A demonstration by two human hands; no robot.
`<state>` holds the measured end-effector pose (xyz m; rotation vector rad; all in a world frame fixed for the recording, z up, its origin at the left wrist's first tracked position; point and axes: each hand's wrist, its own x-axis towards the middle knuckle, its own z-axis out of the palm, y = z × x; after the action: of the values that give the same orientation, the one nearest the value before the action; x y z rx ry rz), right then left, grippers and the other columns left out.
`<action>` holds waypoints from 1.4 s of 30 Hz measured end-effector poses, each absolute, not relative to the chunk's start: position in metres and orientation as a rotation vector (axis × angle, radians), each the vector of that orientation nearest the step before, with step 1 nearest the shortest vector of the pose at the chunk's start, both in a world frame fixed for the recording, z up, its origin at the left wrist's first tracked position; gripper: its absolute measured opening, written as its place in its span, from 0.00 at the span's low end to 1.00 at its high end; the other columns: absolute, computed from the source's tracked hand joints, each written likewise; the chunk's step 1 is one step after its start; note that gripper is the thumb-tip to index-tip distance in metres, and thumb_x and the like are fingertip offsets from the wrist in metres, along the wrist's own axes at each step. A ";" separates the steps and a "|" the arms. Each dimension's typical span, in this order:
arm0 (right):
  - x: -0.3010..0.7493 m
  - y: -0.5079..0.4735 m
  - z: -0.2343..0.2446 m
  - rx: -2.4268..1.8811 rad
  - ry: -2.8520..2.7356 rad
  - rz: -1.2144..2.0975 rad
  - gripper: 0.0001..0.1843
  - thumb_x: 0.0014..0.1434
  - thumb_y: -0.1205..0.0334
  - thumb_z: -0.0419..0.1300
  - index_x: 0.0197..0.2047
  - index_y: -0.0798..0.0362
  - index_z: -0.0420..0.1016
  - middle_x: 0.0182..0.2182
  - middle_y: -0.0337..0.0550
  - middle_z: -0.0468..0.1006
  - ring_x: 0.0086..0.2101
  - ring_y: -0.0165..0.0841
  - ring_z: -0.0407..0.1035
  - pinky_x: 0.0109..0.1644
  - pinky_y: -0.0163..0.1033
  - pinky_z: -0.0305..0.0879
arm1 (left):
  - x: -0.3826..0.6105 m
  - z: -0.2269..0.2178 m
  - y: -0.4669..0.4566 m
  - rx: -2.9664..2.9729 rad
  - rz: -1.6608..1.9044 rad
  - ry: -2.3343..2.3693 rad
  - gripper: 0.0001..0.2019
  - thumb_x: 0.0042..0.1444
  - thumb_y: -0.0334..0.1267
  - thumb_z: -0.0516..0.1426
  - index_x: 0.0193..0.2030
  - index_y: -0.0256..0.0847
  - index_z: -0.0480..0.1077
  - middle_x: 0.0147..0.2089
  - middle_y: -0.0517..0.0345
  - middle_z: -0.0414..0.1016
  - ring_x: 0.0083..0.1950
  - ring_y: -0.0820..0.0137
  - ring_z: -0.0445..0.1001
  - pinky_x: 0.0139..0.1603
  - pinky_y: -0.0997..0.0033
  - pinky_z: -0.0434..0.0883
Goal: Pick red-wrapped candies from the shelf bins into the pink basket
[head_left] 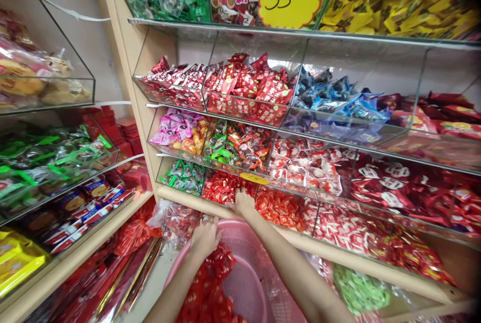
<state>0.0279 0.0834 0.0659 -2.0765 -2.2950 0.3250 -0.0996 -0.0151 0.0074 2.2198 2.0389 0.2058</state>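
A pink plastic basket (263, 237) stands below the shelf front, with red-wrapped candies (210, 288) heaped on its left side. My left hand (205, 238) is closed over the basket's far rim. My right hand (241, 202) reaches past the basket to the front of a bottom-row bin of red-wrapped candies (220, 186). Its thumb and fingers look apart at the bin's edge, and I see nothing held in them. A small yellow price tag (254, 178) sits just above that hand.
Clear bins of wrapped candy, including red packets (251, 85) and blue packets (338, 95), rise in tiers ahead. A wooden ledge (338, 253) runs along the bottom row. Left stands another shelf with green-wrapped sweets (48, 155); red bags (139, 227) lie beneath.
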 end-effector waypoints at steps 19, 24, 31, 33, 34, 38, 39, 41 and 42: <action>0.023 0.095 0.065 -2.133 -2.273 0.356 0.41 0.46 0.39 0.61 0.56 0.56 0.61 0.53 0.62 0.65 0.48 0.45 0.68 0.46 0.44 0.65 | -0.099 0.011 -0.016 2.189 0.172 2.058 0.15 0.59 0.44 0.44 0.49 0.41 0.61 0.49 0.48 0.71 0.47 0.65 0.71 0.43 0.68 0.67; 0.027 0.098 0.067 -2.069 -2.314 0.351 0.35 0.46 0.40 0.61 0.50 0.56 0.68 0.47 0.58 0.72 0.47 0.44 0.68 0.46 0.42 0.64 | -0.100 0.011 -0.016 2.197 0.176 2.051 0.15 0.59 0.43 0.44 0.49 0.42 0.61 0.49 0.49 0.71 0.47 0.64 0.72 0.42 0.67 0.68; 0.028 0.102 0.067 -2.083 -2.330 0.353 0.39 0.43 0.38 0.62 0.51 0.57 0.67 0.47 0.58 0.72 0.47 0.46 0.69 0.46 0.44 0.65 | -0.099 0.011 -0.016 2.187 0.181 2.054 0.16 0.59 0.43 0.44 0.51 0.41 0.61 0.49 0.48 0.71 0.49 0.65 0.71 0.44 0.68 0.67; 0.024 0.102 0.065 -2.117 -2.321 0.335 0.41 0.43 0.37 0.62 0.53 0.59 0.66 0.49 0.60 0.71 0.47 0.47 0.68 0.46 0.45 0.66 | -0.099 0.010 -0.015 2.191 0.183 2.053 0.16 0.59 0.43 0.44 0.51 0.41 0.60 0.49 0.48 0.71 0.49 0.65 0.71 0.44 0.68 0.67; 0.022 0.102 0.065 -2.117 -2.324 0.323 0.41 0.43 0.37 0.62 0.53 0.59 0.66 0.49 0.61 0.71 0.47 0.47 0.68 0.46 0.45 0.66 | -0.100 0.009 -0.015 2.193 0.184 2.052 0.16 0.59 0.43 0.44 0.51 0.41 0.60 0.49 0.48 0.71 0.49 0.65 0.71 0.43 0.68 0.67; 0.026 0.100 0.065 -2.035 -2.374 0.288 0.35 0.48 0.39 0.60 0.50 0.58 0.68 0.45 0.58 0.74 0.46 0.44 0.70 0.46 0.43 0.65 | -0.101 0.007 -0.015 2.196 0.187 2.054 0.16 0.59 0.43 0.44 0.51 0.41 0.60 0.47 0.48 0.72 0.47 0.65 0.72 0.42 0.68 0.67; 0.028 0.099 0.066 -2.016 -2.388 0.284 0.33 0.49 0.40 0.59 0.49 0.58 0.69 0.44 0.57 0.74 0.46 0.43 0.70 0.46 0.42 0.65 | -0.101 0.006 -0.014 2.198 0.189 2.053 0.16 0.58 0.42 0.44 0.51 0.41 0.60 0.47 0.48 0.73 0.47 0.65 0.72 0.43 0.68 0.67; 0.031 0.099 0.067 -1.996 -2.407 0.283 0.32 0.50 0.40 0.58 0.49 0.57 0.69 0.44 0.56 0.75 0.46 0.43 0.70 0.47 0.41 0.64 | -0.101 0.005 -0.014 2.204 0.197 2.051 0.16 0.58 0.42 0.44 0.50 0.41 0.61 0.46 0.48 0.73 0.47 0.65 0.72 0.43 0.68 0.67; 0.032 0.099 0.068 -1.998 -2.412 0.288 0.33 0.50 0.40 0.58 0.50 0.57 0.68 0.44 0.56 0.75 0.46 0.43 0.69 0.47 0.42 0.65 | -0.101 0.005 -0.014 2.209 0.201 2.049 0.15 0.58 0.42 0.44 0.49 0.40 0.61 0.46 0.49 0.73 0.47 0.64 0.72 0.43 0.67 0.67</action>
<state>0.0316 0.0986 0.0678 -1.9983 -2.4122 0.2878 -0.1009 -0.0138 0.0050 2.2085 2.0486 0.2008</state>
